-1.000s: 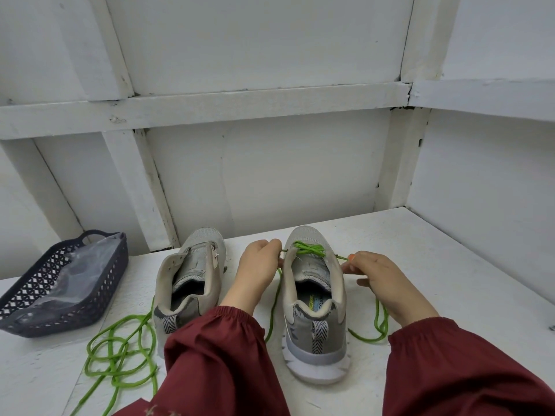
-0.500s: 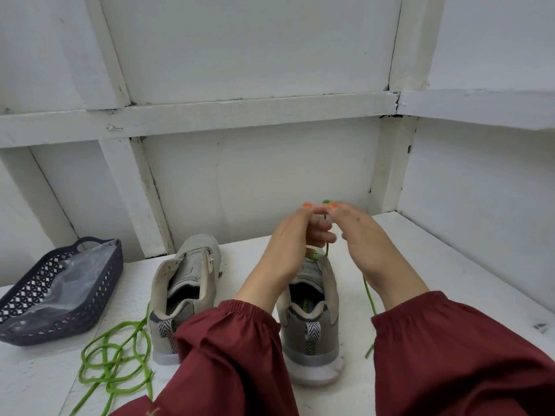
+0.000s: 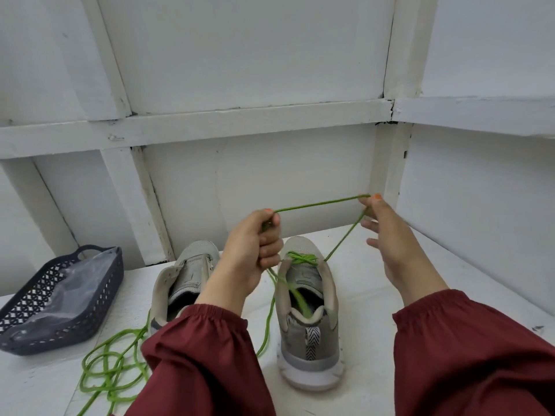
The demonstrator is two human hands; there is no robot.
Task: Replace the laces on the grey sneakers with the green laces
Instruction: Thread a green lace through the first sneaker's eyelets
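Clerk: Item one, green lace. Where do we log it?

Checker: Stretched taut between our two hands, above the toe of the right-hand sneaker. Left hand: fingers curled into a fist round the lace, thumb on top. Right hand: thumb and forefinger pinch the lace at its bend, and the other fingers are spread apart, holding nothing. From that pinch the lace drops to the toe-end eyelets, below and between our fingertips, where it already crosses.

Clerk: Item two, other sneaker?

Checker: Beside our left knuckles, on the outer side. We see no lace in it. Second green lace lies coiled on the table, beside our left sleeve.

Clerk: Step in hand?

Checker: We judge it early lacing of the first shoe, with the slack being drawn out. The next move calls for finding a free end and feeding it through the next eyelet up. The pull should be gentle, so the far side does not slip out.
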